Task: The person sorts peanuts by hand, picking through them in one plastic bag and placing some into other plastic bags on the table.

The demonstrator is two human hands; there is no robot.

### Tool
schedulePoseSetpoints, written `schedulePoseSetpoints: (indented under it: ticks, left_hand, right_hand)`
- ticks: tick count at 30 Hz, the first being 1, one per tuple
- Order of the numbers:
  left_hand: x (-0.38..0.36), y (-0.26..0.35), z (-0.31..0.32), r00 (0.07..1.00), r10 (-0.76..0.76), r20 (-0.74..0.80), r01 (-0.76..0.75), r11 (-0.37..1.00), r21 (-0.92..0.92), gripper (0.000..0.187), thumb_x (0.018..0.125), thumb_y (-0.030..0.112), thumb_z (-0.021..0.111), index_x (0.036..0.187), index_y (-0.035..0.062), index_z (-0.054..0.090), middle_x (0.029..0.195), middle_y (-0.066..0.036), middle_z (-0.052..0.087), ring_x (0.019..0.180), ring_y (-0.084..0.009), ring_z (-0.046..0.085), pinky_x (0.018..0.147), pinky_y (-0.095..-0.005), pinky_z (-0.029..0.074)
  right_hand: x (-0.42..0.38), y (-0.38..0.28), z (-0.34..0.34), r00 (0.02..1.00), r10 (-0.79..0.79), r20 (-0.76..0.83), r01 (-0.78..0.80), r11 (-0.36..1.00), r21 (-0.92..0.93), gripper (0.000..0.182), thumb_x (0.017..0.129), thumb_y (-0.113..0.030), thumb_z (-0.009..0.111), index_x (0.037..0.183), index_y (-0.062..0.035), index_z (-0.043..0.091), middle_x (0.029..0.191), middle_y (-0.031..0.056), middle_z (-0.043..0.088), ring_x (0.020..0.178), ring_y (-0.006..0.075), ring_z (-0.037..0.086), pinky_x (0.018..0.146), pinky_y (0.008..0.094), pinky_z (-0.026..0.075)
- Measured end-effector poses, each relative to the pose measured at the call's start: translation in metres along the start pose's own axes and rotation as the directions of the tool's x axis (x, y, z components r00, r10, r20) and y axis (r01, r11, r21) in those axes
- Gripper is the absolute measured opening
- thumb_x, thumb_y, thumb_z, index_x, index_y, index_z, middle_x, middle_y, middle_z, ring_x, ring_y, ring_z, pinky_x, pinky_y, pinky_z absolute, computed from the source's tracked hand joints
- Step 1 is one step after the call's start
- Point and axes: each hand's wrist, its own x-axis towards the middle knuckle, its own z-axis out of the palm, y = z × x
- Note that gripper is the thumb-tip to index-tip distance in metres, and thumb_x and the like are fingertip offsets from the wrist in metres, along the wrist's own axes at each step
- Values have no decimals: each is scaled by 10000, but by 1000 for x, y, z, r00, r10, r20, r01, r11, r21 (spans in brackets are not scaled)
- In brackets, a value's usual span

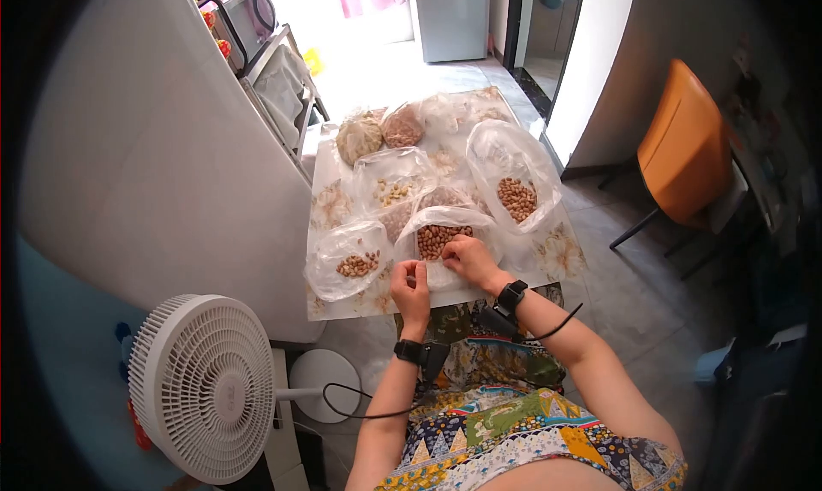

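Brown beans or nuts [435,239] lie in an open clear plastic bag at the table's near edge. My right hand [467,258] is at their right side, fingers bent down and pressed together; what they hold, if anything, is hidden. My left hand [410,287] is closed at the bag's near left edge, and its contents are too small to make out. Left of it, another open bag holds a small pile of brown pieces [358,264]. A larger open bag at the right holds more brown beans [517,199]. Pale pieces [394,191] lie in a bag behind.
Two filled bags, one pale [359,137] and one reddish [402,127], stand at the back left of the flowered table [561,255]. A white fan [205,388] is at the lower left. An orange chair [682,144] stands at the right, a fridge [453,24] behind.
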Motion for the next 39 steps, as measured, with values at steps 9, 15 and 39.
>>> schedulePoseSetpoints:
  ticks: [9,15,39]
  left_hand:
    - [-7,-11,-11,982,185,38,-180,854,488,314,843,172,757,1140,76,718,1266,-181,551,1240,-367,472,1083,-460,370]
    - [2,-16,-15,995,36,97,-65,948,313,365,845,164,756,1192,60,714,1204,-146,612,1203,-346,517,1068,-438,397]
    - [-12,6,-22,979,190,-73,-177,972,155,289,868,40,711,1155,20,695,1188,-109,607,1112,-289,589,1003,-374,450]
  right_hand:
    - [-3,-4,1,997,20,-68,-17,998,52,81,794,-72,744,854,-40,701,875,146,678,872,349,675,795,442,542]
    - [-2,-4,-5,995,55,-81,-45,993,113,71,807,-63,738,859,-28,706,875,152,684,868,343,678,795,430,540]
    - [-35,11,-52,969,59,-242,-29,992,125,148,856,13,664,996,15,713,940,125,687,784,241,683,722,348,550]
